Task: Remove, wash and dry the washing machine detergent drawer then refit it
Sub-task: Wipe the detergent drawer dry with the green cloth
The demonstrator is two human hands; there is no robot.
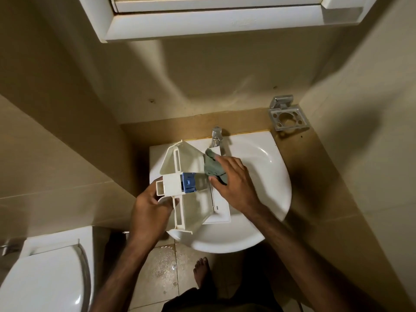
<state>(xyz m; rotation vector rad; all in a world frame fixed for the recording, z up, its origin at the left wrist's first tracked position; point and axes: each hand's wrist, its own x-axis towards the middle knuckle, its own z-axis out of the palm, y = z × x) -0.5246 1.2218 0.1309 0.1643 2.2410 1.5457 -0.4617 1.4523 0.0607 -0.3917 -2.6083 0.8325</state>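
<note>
The white detergent drawer, with a blue insert in its middle compartment, is held above the white sink. My left hand grips the drawer's rear end from the left. My right hand presses a grey-green cloth against the drawer's front panel side, fingers curled over the cloth. The drawer's front panel points toward the right, over the basin.
A chrome tap stands at the back of the sink. A metal holder is fixed to the wall at right. A toilet sits at lower left. A white cabinet hangs overhead. The tiled floor below looks wet.
</note>
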